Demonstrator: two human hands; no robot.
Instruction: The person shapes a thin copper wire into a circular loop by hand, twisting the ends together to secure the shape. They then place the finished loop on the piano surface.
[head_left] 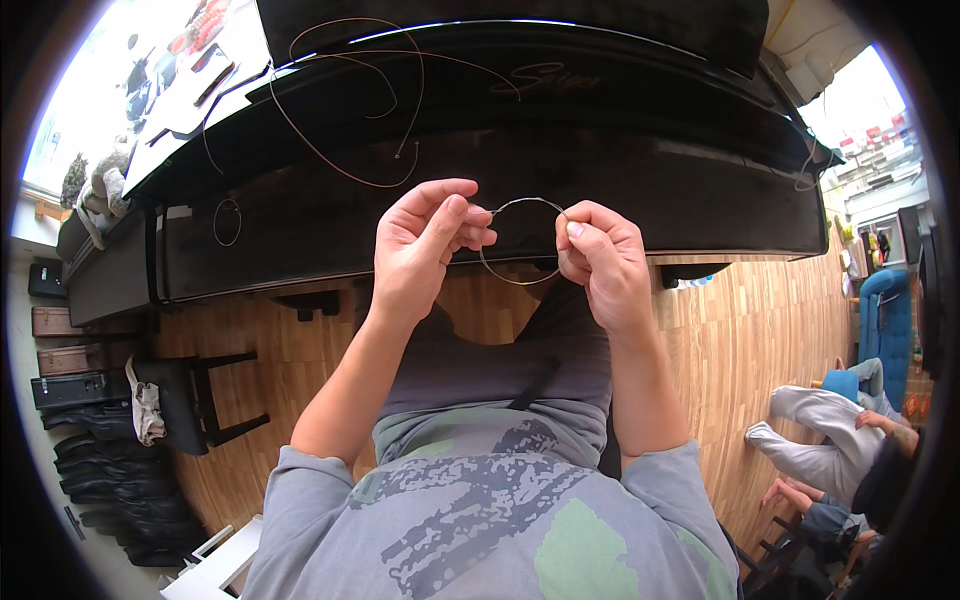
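My left hand (425,245), fingers curled, holds the left side of a thin silvery wire loop (520,283) at its fingertips. My right hand (605,255) pinches the loop's right side between thumb and forefinger. Both are raised before a large glossy black piano (320,230). On its dark top lie long, thin copper-coloured wires (345,180) in loose curves. A small thin coil (228,222) lies farther left on the black surface.
Dark chair or stool (185,400) with pale cloth, black cases (110,470) at left. Cluttered white surface (190,90) at upper left. Wooden floor (690,350) under the piano. Two seated people (825,435) at lower right, blue sofa (880,315) behind.
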